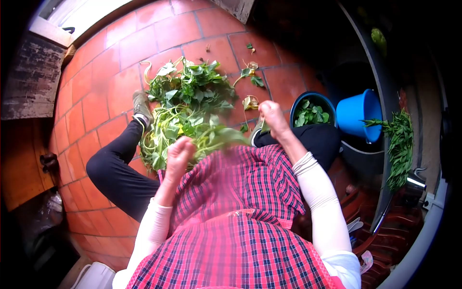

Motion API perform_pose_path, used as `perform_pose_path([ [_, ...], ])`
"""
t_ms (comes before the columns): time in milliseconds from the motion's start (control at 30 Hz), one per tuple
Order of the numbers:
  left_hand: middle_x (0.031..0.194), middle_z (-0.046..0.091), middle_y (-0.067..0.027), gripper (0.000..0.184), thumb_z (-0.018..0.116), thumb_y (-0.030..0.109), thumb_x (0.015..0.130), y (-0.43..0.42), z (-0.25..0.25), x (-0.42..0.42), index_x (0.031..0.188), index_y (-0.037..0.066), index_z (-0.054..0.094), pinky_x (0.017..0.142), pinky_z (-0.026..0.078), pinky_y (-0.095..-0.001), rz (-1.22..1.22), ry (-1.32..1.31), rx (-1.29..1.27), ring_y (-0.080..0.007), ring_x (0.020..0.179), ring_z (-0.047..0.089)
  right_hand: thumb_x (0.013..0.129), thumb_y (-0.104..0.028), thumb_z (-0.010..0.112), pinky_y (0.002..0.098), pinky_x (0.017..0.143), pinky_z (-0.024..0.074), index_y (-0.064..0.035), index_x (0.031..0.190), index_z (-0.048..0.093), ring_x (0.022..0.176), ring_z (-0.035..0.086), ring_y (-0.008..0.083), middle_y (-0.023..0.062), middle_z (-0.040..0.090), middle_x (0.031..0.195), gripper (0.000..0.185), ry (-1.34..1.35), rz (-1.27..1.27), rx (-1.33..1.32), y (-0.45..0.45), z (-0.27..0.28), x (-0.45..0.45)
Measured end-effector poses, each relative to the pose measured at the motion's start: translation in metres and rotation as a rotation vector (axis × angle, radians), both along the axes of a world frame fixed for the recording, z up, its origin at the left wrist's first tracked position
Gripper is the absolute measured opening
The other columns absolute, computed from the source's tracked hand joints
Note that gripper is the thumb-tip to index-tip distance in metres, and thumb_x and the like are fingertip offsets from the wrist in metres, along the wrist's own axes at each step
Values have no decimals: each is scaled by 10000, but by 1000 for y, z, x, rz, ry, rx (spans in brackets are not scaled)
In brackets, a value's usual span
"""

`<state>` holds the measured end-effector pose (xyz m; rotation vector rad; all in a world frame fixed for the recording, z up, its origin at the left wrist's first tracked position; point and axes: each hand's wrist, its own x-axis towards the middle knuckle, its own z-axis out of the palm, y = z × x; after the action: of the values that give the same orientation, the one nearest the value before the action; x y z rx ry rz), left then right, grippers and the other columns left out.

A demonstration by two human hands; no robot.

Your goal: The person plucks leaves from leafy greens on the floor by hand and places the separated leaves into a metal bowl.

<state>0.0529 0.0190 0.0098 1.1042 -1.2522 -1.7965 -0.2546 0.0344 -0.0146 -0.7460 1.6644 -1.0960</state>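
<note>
My left hand (180, 153) is closed in a fist above my lap, gripping a leafy green stem (222, 137) that stretches to the right and is smeared by motion. Raised near my right knee, my right hand (275, 119) has its fingers pinched together; what they hold, if anything, I cannot make out. Between my legs a large heap of leafy greens (187, 86) with long pale stems lies on the floor. To the right of my right hand stands a dark blue-rimmed bucket (294, 107) with picked leaves (310, 114) inside.
A bright blue bucket (357, 115) stands beside the leaf bucket. Loose leaves and a withered leaf (250, 102) lie on the red tile floor (207, 45). At the right, a bunch of narrow-leaved greens (400, 149) hangs over an edge near a metal pot (414, 185).
</note>
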Motion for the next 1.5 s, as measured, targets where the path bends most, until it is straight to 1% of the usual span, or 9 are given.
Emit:
perform_pose_path([
  [300, 675, 482, 23, 155, 525, 176, 900, -21, -7, 41, 880, 30, 572, 512, 274, -188, 86, 315, 104, -49, 560, 359, 891, -198, 545, 186, 388, 278, 9, 1015, 529, 441, 324, 29, -36, 473, 622, 242, -643, 10, -87, -17, 50, 15],
  [433, 712, 504, 0, 157, 539, 158, 890, -21, -9, 43, 929, 13, 583, 529, 293, -199, 64, 338, 48, -67, 587, 384, 733, 8, 588, 269, 746, 497, -34, 968, 641, 831, 624, 170, 71, 650, 960, 245, 122, 694, -477, -6, 75, 72],
  [567, 688, 489, 19, 174, 538, 175, 892, -14, 1, 38, 859, 6, 559, 531, 286, -198, -41, 205, -26, -58, 582, 371, 683, -106, 561, 274, 589, 501, -72, 965, 608, 703, 581, 183, 43, 599, 1115, 287, 899, 881, -764, -1, 60, 110],
  [767, 620, 500, -25, 198, 563, 132, 842, -10, 24, 37, 711, -17, 572, 503, 310, -228, -109, 86, -246, -95, 544, 417, 650, -139, 542, 257, 550, 453, -70, 767, 521, 691, 517, 178, 34, 488, 730, 138, 1124, 845, -806, -3, 26, 100],
  [867, 653, 551, -76, 82, 623, 63, 750, -17, 41, 40, 743, -18, 616, 541, 384, -245, -286, -128, -420, -148, 572, 518, 657, -140, 541, 268, 518, 441, -84, 712, 468, 666, 501, 184, 40, 423, 677, 107, 1092, 803, -783, 6, 34, 108],
  [1000, 1031, 564, -157, 444, 682, 89, 701, -3, 49, 21, 1114, 23, 530, 644, 486, -317, -436, -501, -536, -284, 815, 602, 660, -130, 535, 270, 506, 439, -79, 740, 487, 660, 497, 190, 41, 431, 683, 106, 1029, 764, -827, 12, 40, 124],
  [1200, 724, 552, -115, 266, 604, -23, 666, -4, 29, 8, 927, 21, 582, 519, 443, -350, -277, -520, -718, -298, 597, 561, 693, -130, 563, 320, 556, 448, -55, 754, 507, 725, 515, 233, 77, 484, 732, 112, 822, 544, -597, 8, 36, 131],
  [1300, 662, 531, -107, 225, 574, -62, 622, -11, 32, 18, 829, 25, 584, 491, 423, -333, -244, -517, -784, -276, 572, 551, 802, -189, 507, 364, 635, 470, -57, 745, 568, 679, 596, 256, 103, 608, 717, 156, 424, -50, -52, -23, -41, 69],
  [1500, 745, 582, -124, 228, 597, -26, 653, -52, 34, 52, 876, 21, 597, 601, 441, -365, -259, -804, -907, -309, 679, 555, 858, -126, 503, 250, 621, 398, -15, 809, 610, 685, 511, 94, 29, 586, 728, 162, 261, -114, 121, -49, -54, -16],
])
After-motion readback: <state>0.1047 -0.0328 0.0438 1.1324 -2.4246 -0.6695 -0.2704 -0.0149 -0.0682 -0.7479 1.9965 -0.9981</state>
